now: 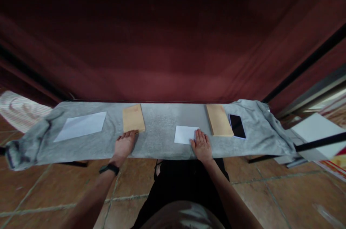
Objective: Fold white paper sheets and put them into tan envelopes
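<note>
My left hand [125, 144] is at the near edge of a brown paper envelope [133, 117], its fingers closed on the lower edge; the thumb is partly hidden. On that wrist is a dark band. Lying flat, my right hand [202, 147] rests its fingertips on the right end of a small white folded sheet of paper [185, 134]. To the right of this hand is a thick stack of brown envelopes [219, 120]. A larger white sheet [82, 125] lies at the left.
A grey cloth [159, 124] covers the narrow table. A phone with a dark screen [238, 126] lies beside the brown stack. Behind the table hangs a dark red curtain [167, 63]. Black metal bars [305, 65] slant along both sides, and white boards [316, 131] stand at the right.
</note>
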Motion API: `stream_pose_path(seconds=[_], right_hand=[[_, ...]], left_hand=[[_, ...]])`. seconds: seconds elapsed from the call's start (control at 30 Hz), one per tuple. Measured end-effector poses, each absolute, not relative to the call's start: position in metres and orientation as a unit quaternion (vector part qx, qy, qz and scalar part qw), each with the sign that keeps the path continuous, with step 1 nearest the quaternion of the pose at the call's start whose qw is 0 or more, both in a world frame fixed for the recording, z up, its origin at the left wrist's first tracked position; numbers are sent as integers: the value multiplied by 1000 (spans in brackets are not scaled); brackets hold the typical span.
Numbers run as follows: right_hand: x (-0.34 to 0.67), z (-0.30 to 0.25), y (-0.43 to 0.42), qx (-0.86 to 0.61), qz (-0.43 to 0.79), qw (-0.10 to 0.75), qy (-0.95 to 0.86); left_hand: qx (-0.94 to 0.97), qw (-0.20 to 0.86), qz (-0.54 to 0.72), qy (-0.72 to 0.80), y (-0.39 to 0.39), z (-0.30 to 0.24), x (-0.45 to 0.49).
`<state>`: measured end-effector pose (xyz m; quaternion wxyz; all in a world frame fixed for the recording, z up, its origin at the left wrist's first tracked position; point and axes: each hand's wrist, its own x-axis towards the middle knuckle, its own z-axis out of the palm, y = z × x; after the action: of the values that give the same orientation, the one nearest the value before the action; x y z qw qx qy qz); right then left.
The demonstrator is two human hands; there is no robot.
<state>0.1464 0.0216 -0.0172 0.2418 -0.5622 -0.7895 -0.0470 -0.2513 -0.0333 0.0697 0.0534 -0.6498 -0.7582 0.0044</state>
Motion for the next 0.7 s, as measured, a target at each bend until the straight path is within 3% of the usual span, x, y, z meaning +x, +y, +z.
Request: stream_pose_path(seconds=[0.2, 0.43, 0.7], right_hand=[[133, 3, 16, -572, 106, 312, -752], [63, 26, -14, -437, 548, 416, -579], [71, 17, -8, -508, 565, 421, -496]], left_hand=[[-686, 100, -44, -720, -44, 88, -190], [-744, 26, -158, -648, -54, 74, -66], [-811, -64, -182, -553, -50, 54, -63]])
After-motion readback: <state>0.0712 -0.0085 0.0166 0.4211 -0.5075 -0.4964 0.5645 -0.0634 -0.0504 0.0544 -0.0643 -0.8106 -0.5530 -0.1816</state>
